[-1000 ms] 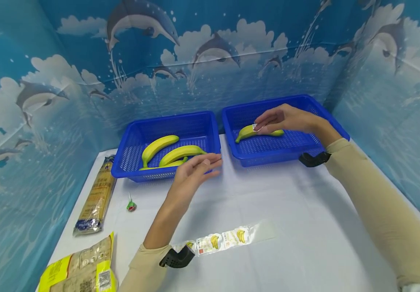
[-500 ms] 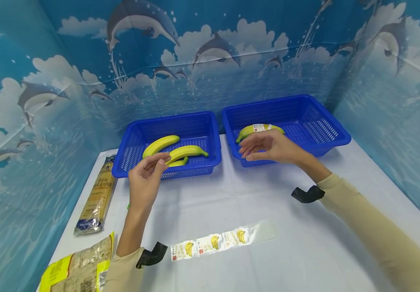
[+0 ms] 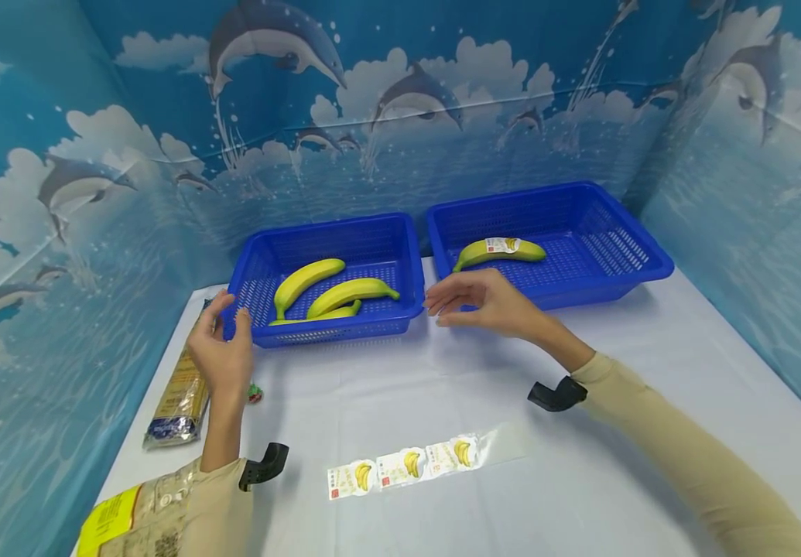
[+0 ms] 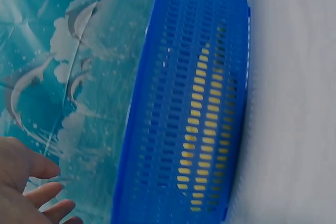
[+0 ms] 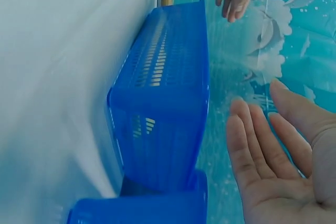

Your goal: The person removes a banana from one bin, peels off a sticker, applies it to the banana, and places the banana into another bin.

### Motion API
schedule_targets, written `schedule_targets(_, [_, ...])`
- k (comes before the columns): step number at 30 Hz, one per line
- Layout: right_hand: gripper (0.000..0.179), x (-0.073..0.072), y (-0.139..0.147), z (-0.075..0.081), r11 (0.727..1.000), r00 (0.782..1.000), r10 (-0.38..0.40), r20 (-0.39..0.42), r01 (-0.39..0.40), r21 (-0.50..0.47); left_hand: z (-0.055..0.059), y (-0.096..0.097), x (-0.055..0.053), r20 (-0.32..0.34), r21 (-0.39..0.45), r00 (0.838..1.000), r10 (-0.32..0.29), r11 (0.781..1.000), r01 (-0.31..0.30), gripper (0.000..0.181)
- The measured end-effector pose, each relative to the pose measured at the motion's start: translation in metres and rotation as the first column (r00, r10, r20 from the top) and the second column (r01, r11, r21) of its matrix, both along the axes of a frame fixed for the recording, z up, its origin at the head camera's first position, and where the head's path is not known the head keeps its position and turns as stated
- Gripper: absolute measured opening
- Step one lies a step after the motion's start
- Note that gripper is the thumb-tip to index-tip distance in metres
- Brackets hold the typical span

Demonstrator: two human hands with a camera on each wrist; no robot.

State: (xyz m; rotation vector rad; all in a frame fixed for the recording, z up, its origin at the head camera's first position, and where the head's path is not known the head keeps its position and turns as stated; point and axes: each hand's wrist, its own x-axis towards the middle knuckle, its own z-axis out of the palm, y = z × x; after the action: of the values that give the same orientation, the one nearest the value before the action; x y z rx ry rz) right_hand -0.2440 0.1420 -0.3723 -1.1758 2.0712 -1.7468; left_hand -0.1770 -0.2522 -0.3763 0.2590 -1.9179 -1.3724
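Note:
My left hand (image 3: 222,344) hovers by the left front corner of the left blue basket (image 3: 410,267), thumb and fingers spread apart with nothing in them. Inside that basket lie three yellow bananas (image 3: 311,275), unlabelled where they show. My right hand (image 3: 480,302), also holding nothing, is in front of the right blue basket (image 3: 623,280), near its front left corner; its fingers are loosely extended in the right wrist view. One banana (image 3: 473,254) in the right basket carries a white label (image 3: 503,245). A strip of three banana-picture stickers (image 3: 403,467) lies on the white table.
Left of the baskets lies a long packet that looks like pasta (image 3: 177,406), partly behind my left hand. Beside it is a small lollipop (image 3: 255,393). A yellow and brown bag (image 3: 138,514) lies at the front left. A dolphin-print curtain (image 3: 386,170) surrounds the table.
My right hand has let go of the labelled banana and come out of the right basket, toward the left and front. My left hand has moved left along the left basket's front edge.

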Motion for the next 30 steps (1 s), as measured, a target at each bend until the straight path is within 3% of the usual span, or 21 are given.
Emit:
schedule_targets(5, [0.041, 0.000, -0.013, -0.005, 1.000, 1.000, -0.015, -0.021, 0.016, 0.006, -0.008, -0.021, -0.005, 0.074, 0.147, 0.997, 0.028, 0.988, -0.038, 0.039])
schedule_targets(12, [0.038, 0.000, -0.024, -0.010, 0.999, 0.999, -0.031, -0.029, 0.032, 0.020, -0.009, -0.039, -0.008, 0.222, 0.278, 0.974, 0.035, 0.956, -0.098, 0.046])
schedule_targets(15, [0.038, 0.000, -0.027, -0.012, 0.999, 0.999, -0.037, -0.027, 0.038, 0.030, -0.010, -0.043, -0.011, 0.270, 0.350, 0.963, 0.007, 0.931, -0.105, 0.049])
schedule_targets(17, [0.037, -0.001, -0.029, -0.013, 0.999, 0.999, -0.035, -0.027, 0.036, 0.031, -0.011, -0.043, -0.013, 0.298, 0.416, 0.954, -0.022, 0.903, -0.109, 0.051])
schedule_targets(22, [0.037, -0.002, -0.030, -0.015, 0.999, 0.999, -0.034, -0.039, 0.036, 0.036, -0.013, -0.039, -0.018, 0.309, 0.536, 0.946, -0.095, 0.840, -0.091, 0.053])
schedule_targets(25, [0.036, -0.003, -0.031, -0.016, 0.998, 0.998, -0.038, -0.042, 0.039, 0.045, -0.015, -0.038, -0.020, 0.292, 0.557, 0.950, -0.113, 0.827, -0.073, 0.053])
schedule_targets(30, [0.035, -0.005, -0.030, -0.016, 0.998, 0.999, -0.023, -0.039, 0.026, 0.065, -0.016, -0.039, -0.021, 0.292, 0.560, 0.949, -0.116, 0.825, -0.072, 0.055])
